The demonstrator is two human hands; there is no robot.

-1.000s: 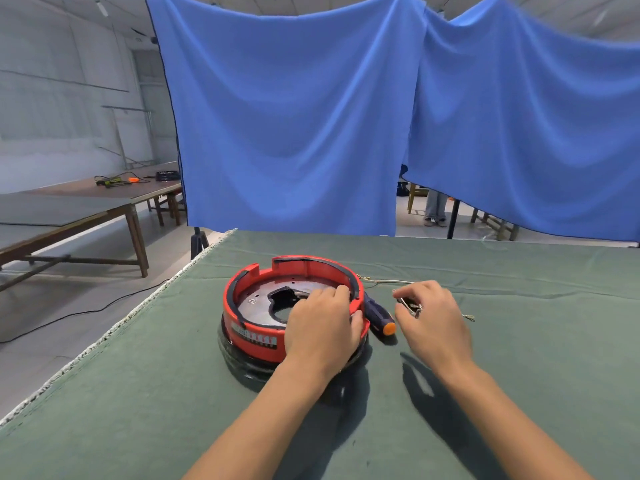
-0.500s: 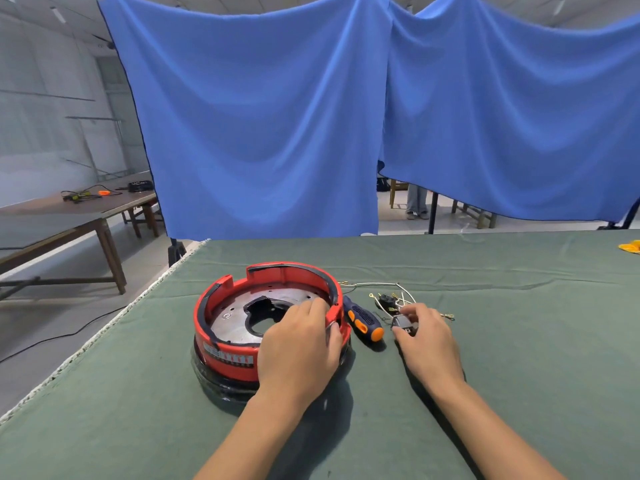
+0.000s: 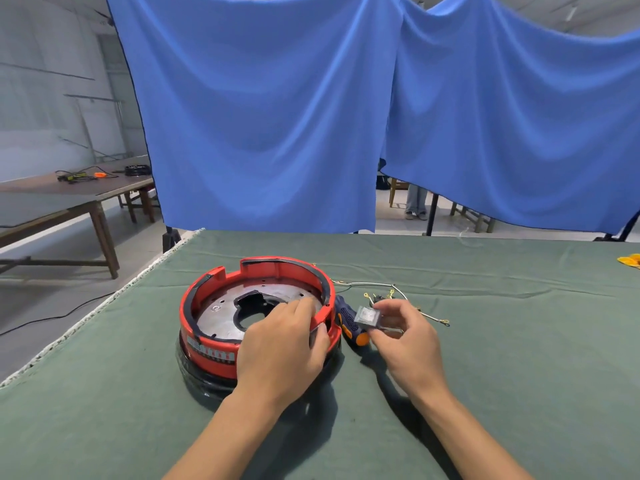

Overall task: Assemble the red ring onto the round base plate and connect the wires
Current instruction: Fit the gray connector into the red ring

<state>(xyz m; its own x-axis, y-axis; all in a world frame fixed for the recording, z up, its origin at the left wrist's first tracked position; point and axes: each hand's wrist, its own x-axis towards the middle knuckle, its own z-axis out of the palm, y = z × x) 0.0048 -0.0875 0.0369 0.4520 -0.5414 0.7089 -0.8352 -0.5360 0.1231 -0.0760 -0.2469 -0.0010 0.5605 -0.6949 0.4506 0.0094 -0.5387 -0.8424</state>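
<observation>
- Red ring (image 3: pixel 257 282) seated on top of the round base plate (image 3: pixel 221 315), both on the green table cloth (image 3: pixel 485 375), left of centre.
- Grey metal plate face visible inside the ring, with a dark irregular cut-out near its middle.
- Left hand (image 3: pixel 282 351) resting over the ring's near right rim, fingers curled over the edge and onto the plate, thumb against the outer wall.
- Right hand (image 3: pixel 407 344) just to the right of the ring, thumb and fingers pinching a small grey square part (image 3: pixel 367 317) lifted off the cloth.
- Screwdriver (image 3: pixel 349 323) with dark blue and orange handle lying on the cloth between ring and right hand, touching or nearly touching the ring's wall.
- Wires (image 3: pixel 381 287) with small yellow terminals spread on the cloth beyond the right hand, one strand reaching back towards the ring.
- Blue curtain (image 3: pixel 263 116) hanging behind the table; wooden table (image 3: pixel 79 195) well off to the left; yellow object (image 3: pixel 630 261) at the far right edge of the cloth.
</observation>
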